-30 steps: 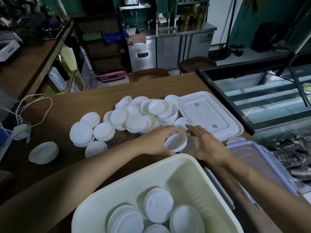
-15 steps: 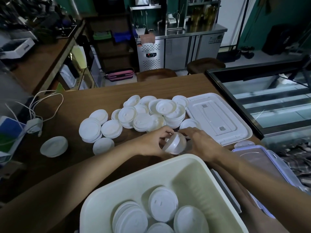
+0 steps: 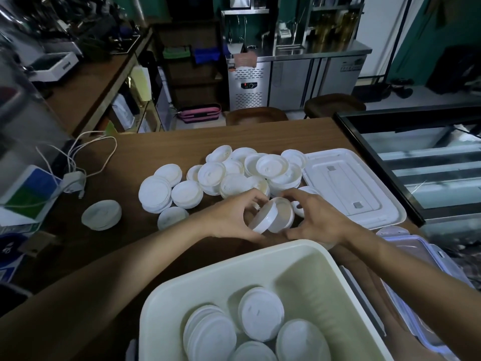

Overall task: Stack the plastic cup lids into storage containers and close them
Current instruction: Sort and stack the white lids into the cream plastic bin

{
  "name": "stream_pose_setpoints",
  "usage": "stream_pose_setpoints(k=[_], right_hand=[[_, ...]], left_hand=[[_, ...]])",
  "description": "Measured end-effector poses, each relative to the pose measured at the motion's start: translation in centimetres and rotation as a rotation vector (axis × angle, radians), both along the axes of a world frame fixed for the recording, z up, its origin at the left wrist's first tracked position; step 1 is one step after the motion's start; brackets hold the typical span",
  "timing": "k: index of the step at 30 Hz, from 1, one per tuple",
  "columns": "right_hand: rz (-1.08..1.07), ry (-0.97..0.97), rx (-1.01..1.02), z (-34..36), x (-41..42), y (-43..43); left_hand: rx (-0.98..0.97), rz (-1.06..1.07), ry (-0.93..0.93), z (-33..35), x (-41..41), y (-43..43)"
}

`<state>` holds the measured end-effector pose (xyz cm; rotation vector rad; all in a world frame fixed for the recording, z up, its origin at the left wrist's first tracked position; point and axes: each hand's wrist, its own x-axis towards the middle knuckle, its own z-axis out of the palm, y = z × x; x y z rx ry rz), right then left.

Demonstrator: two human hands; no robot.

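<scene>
Small tilted stack of round white plastic cup lids (image 3: 270, 214): held over the brown wooden tabletop (image 3: 161, 147), just beyond the cream rectangular plastic storage container (image 3: 234, 277). Left hand (image 3: 231, 217) and right hand (image 3: 320, 217): fingers curled round the stack from either side. Loose white lids (image 3: 234, 175): heaped behind.

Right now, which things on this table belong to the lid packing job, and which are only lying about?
Job: held lids, gripped by left hand and right hand; loose lids; cream container; flat white cover.
Lying about: charger with cables; blue-green box.
</scene>
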<state>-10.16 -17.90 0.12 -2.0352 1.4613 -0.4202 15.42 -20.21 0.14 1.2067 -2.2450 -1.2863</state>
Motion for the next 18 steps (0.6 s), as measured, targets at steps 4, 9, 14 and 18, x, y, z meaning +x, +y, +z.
stream_pose_setpoints(k=[4, 9, 14, 18], right_hand=[[0.035, -0.074, -0.06, 1.3, -0.2, 0.1], [0.043, -0.203, -0.163, 4.6, 0.4, 1.1], [0.111, -0.234, -0.136, 8.4, 1.6, 4.4], [0.2, -0.307, -0.134, 10.7, 2.4, 7.7]], left_hand=[[-0.12, 0.007, -0.034, 2.3, 1.2, 1.1], [-0.256, -0.016, -0.056, 5.6, 2.4, 3.0], [-0.369, 0.114, -0.095, 8.3, 4.1, 6.5], [-0.395, 0.161, -0.08, 9.7, 5.4, 10.3]])
